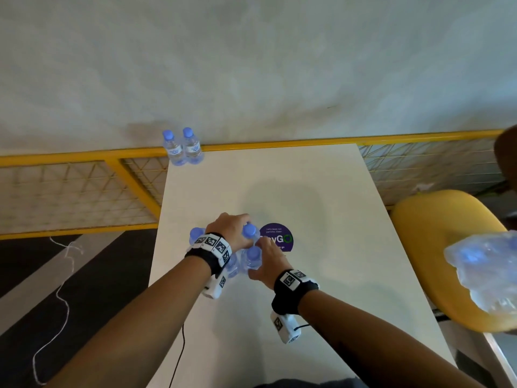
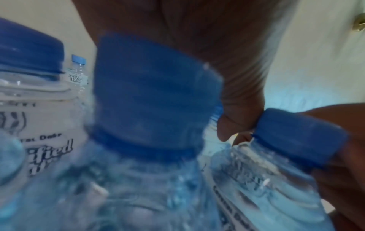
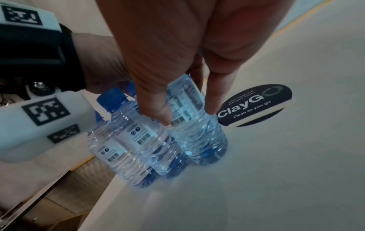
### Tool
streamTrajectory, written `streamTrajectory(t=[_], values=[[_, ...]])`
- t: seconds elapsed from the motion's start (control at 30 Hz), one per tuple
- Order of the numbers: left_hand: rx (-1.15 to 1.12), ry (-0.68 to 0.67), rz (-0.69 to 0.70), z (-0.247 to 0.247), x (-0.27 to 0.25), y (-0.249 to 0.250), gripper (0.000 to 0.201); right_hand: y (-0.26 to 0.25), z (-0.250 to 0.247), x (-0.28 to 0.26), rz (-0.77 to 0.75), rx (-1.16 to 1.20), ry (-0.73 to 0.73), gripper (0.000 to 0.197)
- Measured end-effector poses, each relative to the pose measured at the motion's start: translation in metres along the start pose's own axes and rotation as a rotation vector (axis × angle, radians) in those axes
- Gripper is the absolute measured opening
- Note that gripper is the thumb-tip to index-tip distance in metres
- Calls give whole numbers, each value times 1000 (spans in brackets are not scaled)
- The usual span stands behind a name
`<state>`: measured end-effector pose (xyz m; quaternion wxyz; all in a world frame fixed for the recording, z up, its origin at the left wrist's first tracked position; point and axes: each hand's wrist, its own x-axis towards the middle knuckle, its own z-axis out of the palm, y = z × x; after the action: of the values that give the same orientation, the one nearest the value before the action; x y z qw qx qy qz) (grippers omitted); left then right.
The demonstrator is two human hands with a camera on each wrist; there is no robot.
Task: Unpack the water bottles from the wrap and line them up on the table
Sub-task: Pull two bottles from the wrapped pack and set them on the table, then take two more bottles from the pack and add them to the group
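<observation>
Both hands on the bottle cluster [image 1: 237,256]: left hand [image 1: 232,231] grips a cap, right hand [image 3: 168,75] pinches one bottle [image 3: 195,125]; lift straight up, steady neighbours

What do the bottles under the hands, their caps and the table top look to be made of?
Bottles: thin clear plastic, glossy; ribbed walls show the water and blue tint through them. Caps: opaque blue plastic, matte, with a separate ring below. Table top: smooth off-white surface with a faint sheen, probably laminate; the core is not visible.
</observation>
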<state>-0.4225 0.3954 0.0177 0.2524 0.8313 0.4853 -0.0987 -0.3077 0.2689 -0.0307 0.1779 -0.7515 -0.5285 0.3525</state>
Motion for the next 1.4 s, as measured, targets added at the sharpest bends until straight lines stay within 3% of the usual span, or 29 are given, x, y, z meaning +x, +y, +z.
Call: streamTrajectory(t=[0.57, 0.67, 0.77, 0.83, 0.97, 1.17, 1.3, 1.4], values=[[-23, -30, -8, -23, -22, 8, 56, 31, -13, -8, -54, 16, -72, 80], [-92, 47, 36, -39, -32, 33, 51, 59, -34, -23, -47, 43, -85, 66], [-260, 90, 115, -43, -34, 88, 49, 111, -66, -54, -6, 88, -48, 41], [-340, 50, 186, -33, -35, 132, 49, 149, -84, -80, 58, 119, -23, 30], [-348, -163, 350, 20, -34, 250, 35, 239, -132, -149, 238, 185, 145, 12], [-250, -519, 527, 133, -47, 423, 47, 377, -219, -261, 563, 309, 524, 9], [-311, -709, 474, 211, -49, 512, 72, 468, -271, -297, 675, 358, 706, 4], [-387, -708, 354, 255, -45, 566, 90, 513, -312, -293, 682, 430, 815, 17]])
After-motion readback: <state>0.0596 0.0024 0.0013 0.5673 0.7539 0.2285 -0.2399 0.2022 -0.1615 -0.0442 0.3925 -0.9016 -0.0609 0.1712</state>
